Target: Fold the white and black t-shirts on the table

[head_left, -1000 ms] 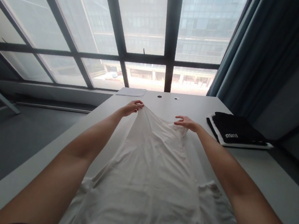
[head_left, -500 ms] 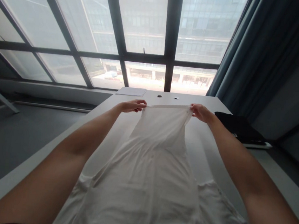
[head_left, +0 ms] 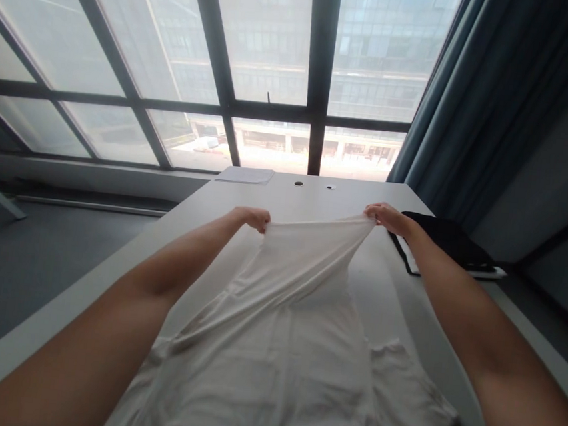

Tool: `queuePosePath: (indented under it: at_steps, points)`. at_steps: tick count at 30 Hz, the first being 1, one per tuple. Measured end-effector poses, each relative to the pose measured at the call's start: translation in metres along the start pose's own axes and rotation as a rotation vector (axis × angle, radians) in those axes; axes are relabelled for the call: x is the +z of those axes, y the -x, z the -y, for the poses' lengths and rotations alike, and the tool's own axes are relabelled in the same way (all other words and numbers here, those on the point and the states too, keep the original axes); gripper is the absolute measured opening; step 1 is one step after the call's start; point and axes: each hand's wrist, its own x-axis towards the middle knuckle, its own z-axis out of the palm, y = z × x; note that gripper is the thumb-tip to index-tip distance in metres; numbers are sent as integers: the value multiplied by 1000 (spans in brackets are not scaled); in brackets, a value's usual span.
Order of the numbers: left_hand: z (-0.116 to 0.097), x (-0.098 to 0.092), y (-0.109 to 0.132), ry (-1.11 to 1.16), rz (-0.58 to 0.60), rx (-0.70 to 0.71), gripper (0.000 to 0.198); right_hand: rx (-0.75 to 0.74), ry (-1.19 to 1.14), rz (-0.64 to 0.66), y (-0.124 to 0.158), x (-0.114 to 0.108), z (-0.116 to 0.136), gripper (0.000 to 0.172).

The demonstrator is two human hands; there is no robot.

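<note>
A white T-shirt [head_left: 281,347] lies spread on the white table [head_left: 376,295], its collar at the bottom edge of the view and its sleeves out to both sides. My left hand [head_left: 256,219] is closed on the left corner of the far hem. At the right corner, my right hand [head_left: 378,213] pinches the same hem and sits slightly higher. Between the two hands the cloth is raised and stretched tight, with diagonal folds running from the right hand down toward the left sleeve.
Dark folded fabric [head_left: 449,241] with something white beneath it lies at the table's right edge. Papers [head_left: 244,175] rest at the far left corner, near two round holes. Beyond the table stand large windows [head_left: 275,38] and a blue curtain [head_left: 455,102].
My left hand has come nearer and lower, while my right hand has shifted slightly right. The hem between them now slants and is pulled wider, with deeper diagonal folds.
</note>
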Motion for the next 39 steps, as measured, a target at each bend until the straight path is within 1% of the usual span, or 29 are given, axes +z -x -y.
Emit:
queuePosePath:
  at_steps: [3, 6, 7, 9, 11, 13, 15, 18, 20, 22, 24, 27, 30, 32, 35, 37, 39]
  points:
    - [15, -25, 14, 25, -129, -4, 14, -11, 88, 9, -1, -6, -4, 24]
    - [30, -50, 31, 56, -217, -24, 20, -58, 195, -87, -6, -9, -11, 30]
    - [34, -57, 37, 103, -244, -22, 25, -73, 194, -126, -9, -9, -14, 30]
    - [41, -66, 50, 275, -266, 20, 35, -98, 154, -179, -14, -7, -19, 31]
    - [46, -69, 61, 506, -235, 104, 42, -113, 100, -209, -18, -4, -23, 34]
    - [50, -67, 71, 706, -172, 190, 42, -113, 45, -217, -22, -1, -26, 38]
    - [52, -64, 77, 860, -142, 257, 39, -106, -13, -219, -25, 1, -28, 41]
    - [55, -61, 79, 1013, -165, 329, 38, -101, -82, -212, -31, 4, -29, 40]
    - [56, -61, 77, 1059, -180, 349, 39, -99, -104, -207, -37, 4, -26, 36]
    - [58, -64, 74, 1042, -175, 333, 38, -96, -102, -210, -46, 4, -23, 30]
    - [62, -66, 69, 946, -180, 274, 37, -96, -78, -222, -55, 5, -22, 25]
    - [68, -62, 58, 666, -214, 154, 35, -79, -26, -242, -65, 11, -29, 18]
    - [76, -50, 46, 340, -278, 73, 32, -36, 29, -237, -65, 27, -48, 15]
    - [81, -40, 40, 204, -350, 48, 34, -3, 65, -232, -62, 39, -63, 15]
    - [87, -35, 34, 167, -459, 40, 34, 17, 116, -270, -63, 51, -76, 17]
    - [89, -38, 30, 223, -541, 41, 34, -6, 139, -332, -71, 52, -75, 17]
    - [90, -43, 24, 266, -662, 26, 33, -40, 158, -402, -86, 49, -69, 17]
